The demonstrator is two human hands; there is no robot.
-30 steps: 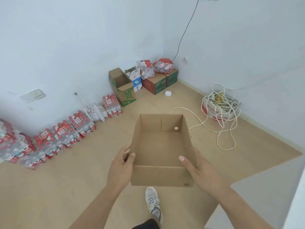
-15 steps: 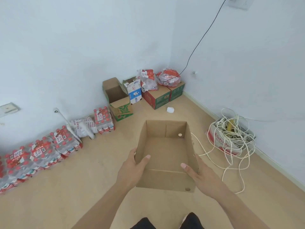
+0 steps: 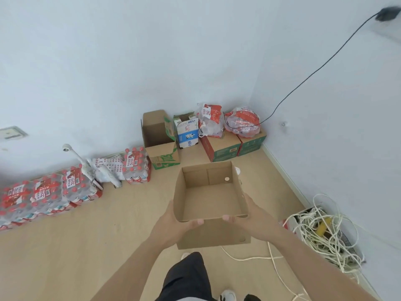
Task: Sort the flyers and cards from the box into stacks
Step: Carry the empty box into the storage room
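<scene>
Box [image 3: 211, 200], plain brown corrugated cardboard, open-topped, square, gripped by both hands

Bare storeroom, shrink-wrapped bottled water packs [image 3: 52, 192], stacked cartons [image 3: 221, 146], coiled rope [image 3: 325, 233]

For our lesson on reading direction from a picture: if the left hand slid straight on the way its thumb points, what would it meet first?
The left hand grips the cardboard box at its near left corner, thumb pointing right along the near rim. Going on, it would probably first meet the right hand, whose thumb lies on the same rim just short of it.
</scene>
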